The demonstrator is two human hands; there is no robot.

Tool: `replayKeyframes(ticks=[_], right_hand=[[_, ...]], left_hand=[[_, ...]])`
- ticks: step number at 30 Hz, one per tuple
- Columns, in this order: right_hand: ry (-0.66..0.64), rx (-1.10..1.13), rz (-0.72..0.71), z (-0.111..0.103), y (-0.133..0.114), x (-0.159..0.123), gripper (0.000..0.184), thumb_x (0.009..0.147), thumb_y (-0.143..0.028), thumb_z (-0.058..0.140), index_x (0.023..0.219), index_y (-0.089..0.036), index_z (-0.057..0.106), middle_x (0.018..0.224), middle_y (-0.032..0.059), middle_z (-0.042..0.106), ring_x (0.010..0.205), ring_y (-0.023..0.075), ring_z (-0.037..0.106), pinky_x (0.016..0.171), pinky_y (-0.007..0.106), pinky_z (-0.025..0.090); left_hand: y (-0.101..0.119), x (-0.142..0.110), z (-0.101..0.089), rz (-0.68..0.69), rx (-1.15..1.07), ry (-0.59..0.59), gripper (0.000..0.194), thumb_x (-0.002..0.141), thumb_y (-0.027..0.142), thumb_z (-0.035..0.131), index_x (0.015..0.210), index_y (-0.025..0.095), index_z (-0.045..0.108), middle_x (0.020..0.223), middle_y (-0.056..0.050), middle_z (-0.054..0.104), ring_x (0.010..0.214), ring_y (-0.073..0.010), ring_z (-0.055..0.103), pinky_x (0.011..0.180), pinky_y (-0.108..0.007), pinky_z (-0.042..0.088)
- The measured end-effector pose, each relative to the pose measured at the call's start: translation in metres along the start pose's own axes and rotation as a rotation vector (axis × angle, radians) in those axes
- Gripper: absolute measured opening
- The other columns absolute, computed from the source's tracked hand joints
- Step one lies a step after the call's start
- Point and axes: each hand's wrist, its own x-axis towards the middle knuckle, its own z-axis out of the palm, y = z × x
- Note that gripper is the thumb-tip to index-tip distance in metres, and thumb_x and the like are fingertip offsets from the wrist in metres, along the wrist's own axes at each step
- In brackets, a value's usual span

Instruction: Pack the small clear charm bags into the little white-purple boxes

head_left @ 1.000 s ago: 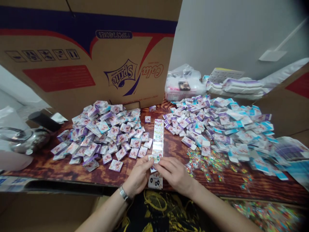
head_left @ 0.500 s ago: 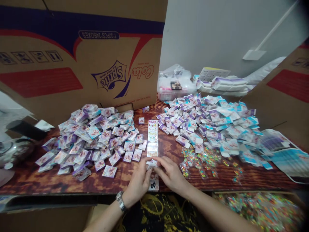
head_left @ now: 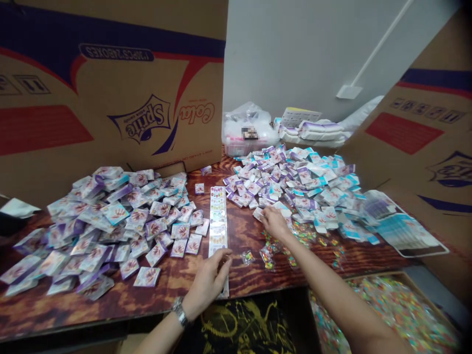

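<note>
My left hand (head_left: 208,279), a metal watch at its wrist, is curled over the near end of a printed paper strip (head_left: 218,216) on the table. What its fingers hold, if anything, is hidden behind them. My right hand (head_left: 276,223) reaches to the front edge of the right-hand heap of small printed boxes (head_left: 306,179), its fingers closed at a small white-and-purple box (head_left: 258,214). Below and beside that hand lie small clear packets of coloured candy (head_left: 267,258), one packet (head_left: 248,257) apart between the hands.
A big heap of closed small boxes (head_left: 121,221) covers the table's left. Large cartons (head_left: 147,83) stand behind it and at right (head_left: 416,128). Flat printed sheets (head_left: 409,231) lie far right. A carton of candy packets (head_left: 401,305) sits below the table edge.
Both hands were together over the strip, folding a printed piece. My right hand has since moved right and forward to the boxes; the folded piece is out of sight. The view has turned right.
</note>
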Motion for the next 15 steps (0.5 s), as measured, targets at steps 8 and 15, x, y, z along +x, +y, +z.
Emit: replayKeyframes(ticks=[8, 15], right_hand=[[-0.126, 0.058, -0.207, 0.02, -0.015, 0.0, 0.013, 0.086, -0.021, 0.049, 0.092, -0.016, 0.059, 0.101, 0.0096, 0.051, 0.09, 0.0194, 0.052, 0.081, 0.03, 0.041], [-0.278, 0.32, -0.437, -0.017, -0.059, -0.025, 0.012, 0.089, -0.028, 0.049, 0.087, -0.019, 0.055, 0.087, 0.0023, 0.058, 0.082, 0.0147, 0.054, 0.076, 0.025, 0.044]], left_hand=[[-0.007, 0.017, 0.002, 0.084, 0.189, 0.005, 0.033, 0.089, 0.024, 0.042, 0.121, 0.018, 0.046, 0.103, -0.01, 0.063, 0.094, -0.0211, 0.061, 0.082, -0.035, 0.048], [-0.002, 0.045, 0.007, 0.375, 0.485, 0.028, 0.08, 0.079, 0.009, 0.05, 0.143, 0.013, 0.003, 0.141, -0.02, 0.031, 0.132, -0.0291, 0.028, 0.103, -0.046, 0.033]])
